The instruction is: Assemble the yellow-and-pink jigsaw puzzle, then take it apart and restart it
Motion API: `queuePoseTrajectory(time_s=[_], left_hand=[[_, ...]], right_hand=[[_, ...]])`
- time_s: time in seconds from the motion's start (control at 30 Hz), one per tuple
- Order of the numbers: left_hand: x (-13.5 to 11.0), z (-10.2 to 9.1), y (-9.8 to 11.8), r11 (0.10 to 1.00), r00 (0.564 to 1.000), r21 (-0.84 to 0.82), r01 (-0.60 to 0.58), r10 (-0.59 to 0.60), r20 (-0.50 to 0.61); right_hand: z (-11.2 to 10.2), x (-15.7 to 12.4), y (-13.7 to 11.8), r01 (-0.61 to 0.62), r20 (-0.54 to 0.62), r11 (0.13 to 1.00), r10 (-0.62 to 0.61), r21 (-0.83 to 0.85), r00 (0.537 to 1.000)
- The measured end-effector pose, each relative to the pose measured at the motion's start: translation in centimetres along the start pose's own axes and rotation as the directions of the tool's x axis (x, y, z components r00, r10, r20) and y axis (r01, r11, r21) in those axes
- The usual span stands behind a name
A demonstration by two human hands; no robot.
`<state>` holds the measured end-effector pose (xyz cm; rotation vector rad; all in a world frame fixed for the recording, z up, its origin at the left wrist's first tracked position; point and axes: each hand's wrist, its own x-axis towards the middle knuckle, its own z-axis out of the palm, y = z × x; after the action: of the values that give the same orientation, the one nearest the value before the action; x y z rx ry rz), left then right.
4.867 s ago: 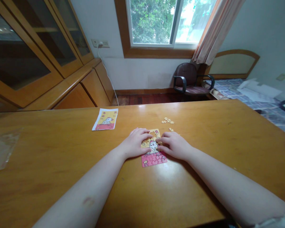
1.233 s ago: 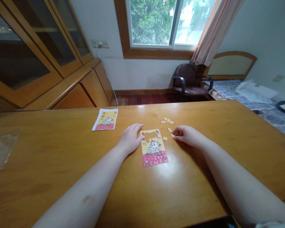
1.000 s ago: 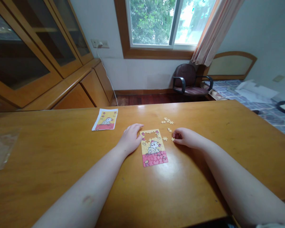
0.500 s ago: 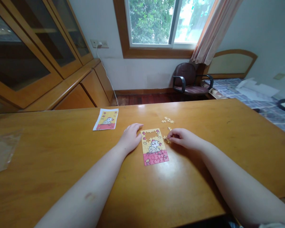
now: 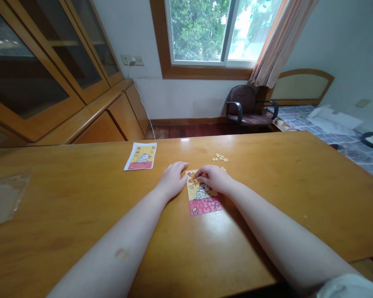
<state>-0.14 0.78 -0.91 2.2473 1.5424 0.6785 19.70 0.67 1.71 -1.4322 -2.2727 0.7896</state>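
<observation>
Nearest, two bare forearms reach across a wooden worktop (image 5: 81,215), a pale sleeve (image 5: 348,286) showing at the right elbow. Between the hands, at the middle of the worktop, lies the puzzle (image 5: 205,205), flat and partly assembled, its pink rows towards the person and its yellow part away. Well to the left is a clear bag (image 5: 8,196).

The hands are apart. The left hand (image 5: 174,180) rests palm down at the puzzle's upper left edge, fingers loosely together, just as it did half a second ago. The right hand (image 5: 216,178) has moved: then it was beside the puzzle's right edge, among loose pieces; now it is over the upper part, fingertips bunched at the gap. Whether they pinch a piece cannot be told. The hand now covers most of that gap and the spot where those pieces lay.

Just beyond the right hand, one loose piece (image 5: 223,168) partly shows. Farther back, a small cluster (image 5: 220,157) of pieces lies as before, and the picture card (image 5: 141,156) is at the back left, also unchanged. Past the worktop are a chair (image 5: 244,105), a bed and a window (image 5: 199,31).
</observation>
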Motion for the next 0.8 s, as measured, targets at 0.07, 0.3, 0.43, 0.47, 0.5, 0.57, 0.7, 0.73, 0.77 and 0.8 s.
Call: queuePoseTrajectory(time_s=[0.07, 0.3, 0.43, 0.47, 0.5, 0.57, 0.7, 0.73, 0.77, 0.8], left_hand=[[0.0, 0.0, 0.1, 1.000, 1.000, 0.009, 0.001, -0.001, 0.010], [-0.2, 0.0, 0.3, 1.000, 1.000, 0.018, -0.006, 0.005, 0.008], [-0.3, 0.1, 0.3, 0.999, 1.000, 0.028, -0.021, 0.020, 0.011], [-0.3, 0.1, 0.3, 0.999, 1.000, 0.030, -0.020, 0.020, 0.010], [-0.3, 0.1, 0.3, 0.999, 1.000, 0.033, -0.018, 0.018, 0.010], [-0.4, 0.1, 0.3, 0.999, 1.000, 0.038, -0.012, 0.012, 0.013], [-0.3, 0.0, 0.5, 0.998, 1.000, 0.054, -0.013, 0.012, 0.017], [-0.3, 0.0, 0.5, 0.998, 1.000, 0.057, -0.015, 0.014, 0.016], [-0.3, 0.0, 0.6, 0.998, 1.000, 0.058, -0.016, 0.015, 0.016], [-0.3, 0.0, 0.6, 0.998, 1.000, 0.060, -0.017, 0.016, 0.016]], right_hand=[[0.6, 0.4, 0.4, 0.041, -0.056, 0.999, -0.041, -0.004, 0.998], [1.8, 0.8, 1.6, 0.198, -0.110, 0.980, -0.200, -0.026, 0.974], [1.9, 0.6, 1.6, 0.260, -0.151, 0.963, -0.268, -0.072, 0.951], [2.0, 0.6, 1.5, 0.264, -0.161, 0.961, -0.274, -0.082, 0.948], [2.0, 0.6, 1.4, 0.262, -0.172, 0.961, -0.275, -0.092, 0.946], [2.2, 0.6, 1.1, 0.257, -0.198, 0.960, -0.275, -0.110, 0.941], [2.6, 0.8, 0.9, 0.273, -0.213, 0.952, -0.299, -0.140, 0.930], [2.7, 0.9, 1.0, 0.279, -0.210, 0.949, -0.305, -0.146, 0.929], [2.8, 1.0, 1.0, 0.282, -0.207, 0.947, -0.310, -0.152, 0.928], [2.8, 1.0, 1.1, 0.284, -0.204, 0.946, -0.312, -0.157, 0.928]])
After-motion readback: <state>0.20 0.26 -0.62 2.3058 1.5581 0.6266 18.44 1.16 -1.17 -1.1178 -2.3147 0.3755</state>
